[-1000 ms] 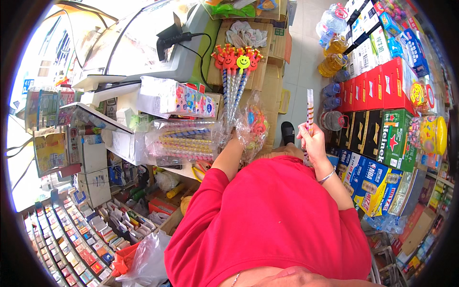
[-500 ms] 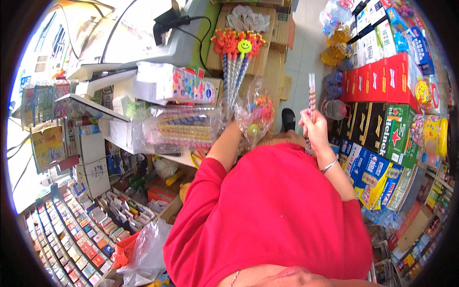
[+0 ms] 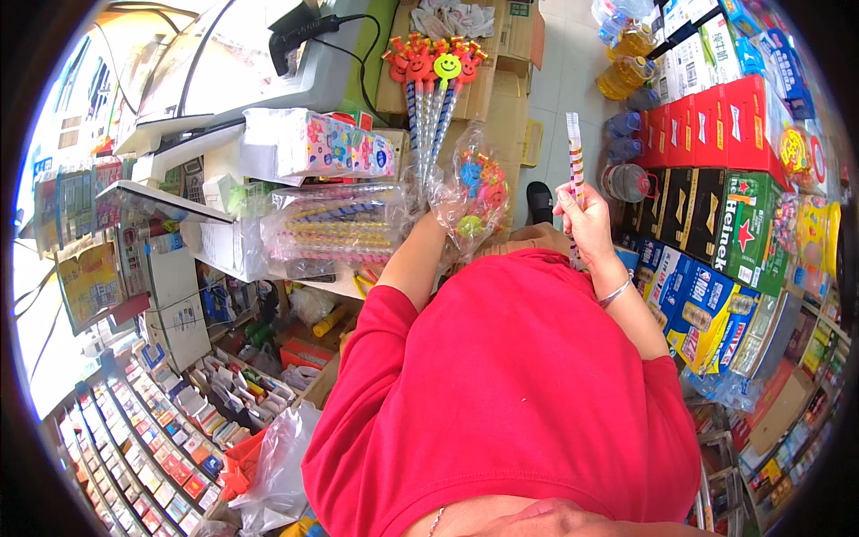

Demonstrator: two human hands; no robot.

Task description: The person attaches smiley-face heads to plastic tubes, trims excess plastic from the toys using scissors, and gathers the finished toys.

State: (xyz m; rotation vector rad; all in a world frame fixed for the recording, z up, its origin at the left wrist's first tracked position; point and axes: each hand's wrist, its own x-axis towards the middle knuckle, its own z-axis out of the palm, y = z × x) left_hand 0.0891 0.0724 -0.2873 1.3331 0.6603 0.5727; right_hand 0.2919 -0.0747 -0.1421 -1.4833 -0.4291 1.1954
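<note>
My right hand (image 3: 586, 225) is closed round a clear plastic tube (image 3: 574, 161) with a coloured spiral stripe, held nearly upright. On the left, my forearm reaches to the counter, where clear wrapping hides my left hand's fingers; whether it grips anything does not show. Just beyond it lies a fanned bunch of striped tube sticks (image 3: 425, 125) with red and yellow smiley-face heads (image 3: 447, 67). A clear bag of colourful smiley heads (image 3: 483, 190) rests beside that wrist. To its left is a clear pack of pink, yellow and blue striped tubes (image 3: 340, 234).
A flowered tissue pack (image 3: 344, 148) sits behind the tube pack. A black handheld scanner (image 3: 295, 36) with a cable lies at the far left. Red cartons (image 3: 707, 130), a green carton (image 3: 747, 237) and oil bottles (image 3: 626, 76) line the right side. Cardboard (image 3: 501, 116) covers the far counter.
The whole view has shifted slightly. The tube in my right hand leans a little more to the left. In the clear bag, a blue head now shows. My left arm stays at the wrapping.
</note>
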